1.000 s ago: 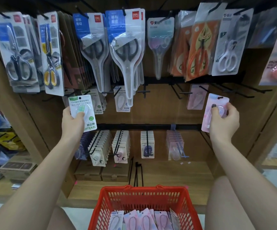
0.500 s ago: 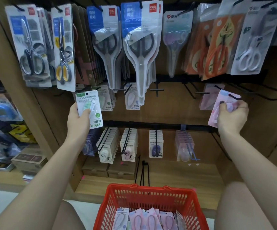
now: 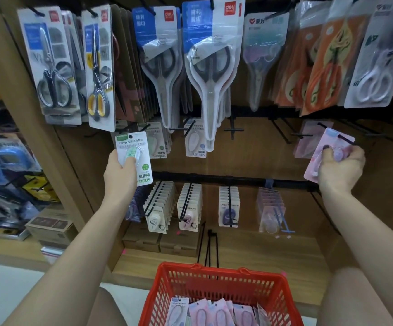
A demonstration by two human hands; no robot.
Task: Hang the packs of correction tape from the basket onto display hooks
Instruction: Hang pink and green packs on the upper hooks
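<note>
Risk first: right hand (image 3: 340, 169) grips a pink correction-tape pack (image 3: 327, 147), fingers curled round its lower half, top edge tilted up against a black display hook (image 3: 346, 140) at the right of the middle row. The hook tip appears to sit at or through the hang hole; cannot tell which. If the hole misses the tip, the card could bend or slip past and drop towards the shelf below. A hold this low on the pack gives little control of the top edge.

Left hand (image 3: 120, 171) holds a white-and-green Campus pack (image 3: 134, 157), thumb pressed on the blister, just below a hook (image 3: 122, 130) at the left of the same row. The hole looks not yet on that hook. Hanging scissors packs (image 3: 99, 67) overlap that spot from above; judged likely to snag or swing if the pack is pushed upward. Working both hands at once splits attention, so one pack could go on askew.

Containers: red plastic basket (image 3: 219, 281), near and centre, below the shelf. In it lie several more packs (image 3: 216, 314), mostly pink, one white at the left, overlapping flat; count unclear, lower part cut off by the frame edge. Task judged well short of done.
</note>
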